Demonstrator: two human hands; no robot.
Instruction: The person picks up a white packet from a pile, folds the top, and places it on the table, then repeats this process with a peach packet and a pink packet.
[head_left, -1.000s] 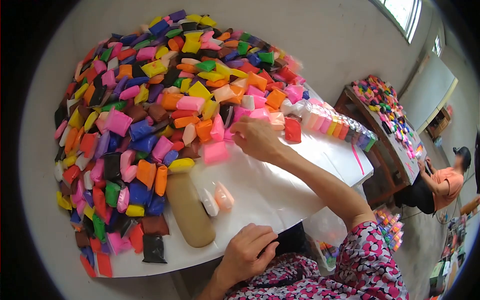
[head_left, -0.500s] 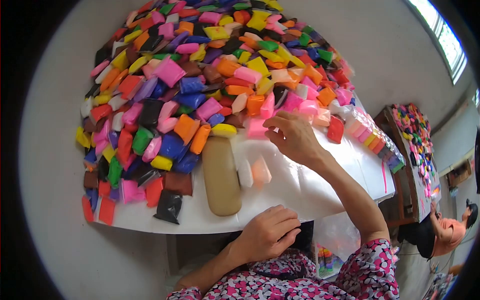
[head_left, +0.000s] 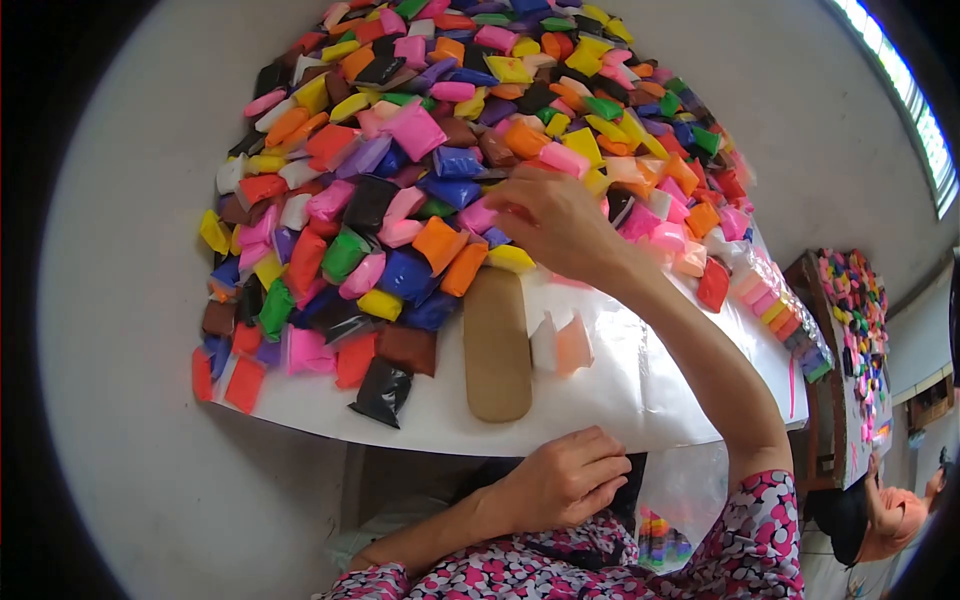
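My right hand (head_left: 550,218) reaches over the front of a big heap of small coloured packets (head_left: 372,205), their soft-looking filling in clear film. Its fingers bend down around a red packet (head_left: 514,210), with fingertips partly hidden. A pink packet (head_left: 478,215) lies just left of them. Below, my left hand (head_left: 575,477) is loosely curled at the table's near edge, with nothing visible in it. Between the hands lie a tan oblong pad (head_left: 497,345), a white packet (head_left: 544,342) and a peach packet (head_left: 573,345).
The heap covers the far and left parts of the white table (head_left: 640,390). At the right edge stands a clear-wrapped block of multicoloured packets (head_left: 785,310). A second table with packets (head_left: 850,310) and a person (head_left: 890,520) are farther right.
My right hand has moved from a pink packet at the heap's front edge farther into the heap, onto the red packet. My left hand keeps its curled pose. The whole view has shifted.
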